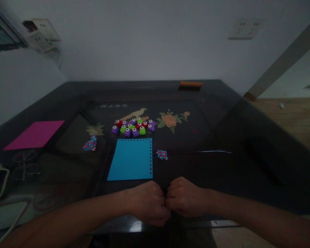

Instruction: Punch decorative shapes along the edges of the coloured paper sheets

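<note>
My left hand (150, 203) and my right hand (183, 197) are both closed into fists, knuckles touching, at the front edge of the dark table. No object shows in either fist. Just beyond my left hand lies a light-blue sheet (131, 160) with small dark reddish dots along its top and right edges. Right of the sheet is a small pile of pink, blue and white bits (162, 154). Behind it sits a cluster of small one-eyed figures (134, 126) in purple, green and red. A larger pile of similar bits (90, 143) lies to the left.
A magenta sheet (36, 134) lies at the far left, with a pair of glasses (26, 164) nearby. An orange-brown roll (190, 84) rests at the back edge. A dark oblong object (267, 160) lies at right. The white wall (144, 41) closes off the back.
</note>
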The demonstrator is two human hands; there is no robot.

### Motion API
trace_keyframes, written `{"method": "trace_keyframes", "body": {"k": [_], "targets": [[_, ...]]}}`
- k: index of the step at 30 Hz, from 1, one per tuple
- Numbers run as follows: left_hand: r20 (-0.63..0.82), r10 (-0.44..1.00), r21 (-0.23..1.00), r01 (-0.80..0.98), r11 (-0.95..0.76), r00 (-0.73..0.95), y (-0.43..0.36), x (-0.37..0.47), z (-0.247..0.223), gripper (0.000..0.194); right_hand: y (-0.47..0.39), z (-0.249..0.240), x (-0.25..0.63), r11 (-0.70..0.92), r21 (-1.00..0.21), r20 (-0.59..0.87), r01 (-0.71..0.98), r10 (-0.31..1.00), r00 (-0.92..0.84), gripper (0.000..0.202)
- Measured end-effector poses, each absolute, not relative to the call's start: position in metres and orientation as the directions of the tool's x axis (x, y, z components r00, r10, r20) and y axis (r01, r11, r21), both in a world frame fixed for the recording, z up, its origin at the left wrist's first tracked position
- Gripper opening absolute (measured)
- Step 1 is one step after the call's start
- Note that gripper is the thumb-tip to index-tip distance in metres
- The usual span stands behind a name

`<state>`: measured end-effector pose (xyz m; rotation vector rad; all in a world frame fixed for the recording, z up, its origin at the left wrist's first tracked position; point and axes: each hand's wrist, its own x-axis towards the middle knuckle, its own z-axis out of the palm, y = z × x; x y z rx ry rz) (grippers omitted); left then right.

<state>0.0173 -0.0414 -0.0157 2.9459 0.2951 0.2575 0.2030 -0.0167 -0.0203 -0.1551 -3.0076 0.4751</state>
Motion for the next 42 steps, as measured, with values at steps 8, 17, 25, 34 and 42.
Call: {"method": "trace_keyframes", "body": {"k": [8, 17, 25, 34, 42], "targets": [[0.134, 0.206, 0.174, 0.181, -0.968, 0.969, -0.0414, 0.0186, -0.0125, 0.022, -0.0174, -0.0209, 0.2031, 0.945, -0.314, 0.055, 0.094, 0.118, -0.992, 0.017], [0.131, 0.205, 0.178, 0.180, -0.967, 0.970, -0.0418, 0.0177, -0.0158, 0.022, -0.0176, -0.0203, 0.2034, 0.946, -0.312, 0.077, 0.086, 0.116, -0.990, 0.017], [0.139, 0.207, 0.184, 0.180, -0.966, 0.968, -0.0415, 0.0176, -0.0149, 0.022, -0.0172, -0.0172, 0.2024, 0.948, -0.302, 0.055, 0.098, 0.120, -0.991, 0.015], [0.134, 0.206, 0.190, 0.179, -0.965, 0.969, -0.0413, 0.0175, -0.0154, 0.021, -0.0171, -0.0172, 0.2027, 0.950, -0.294, 0.034, 0.103, 0.118, -0.992, 0.015], [0.098, 0.217, 0.188, 0.197, -0.962, 0.971, -0.0422, 0.0184, -0.0158, 0.023, -0.0174, -0.0191, 0.2032, 0.953, -0.290, 0.067, 0.088, 0.113, -0.991, 0.018]]}}
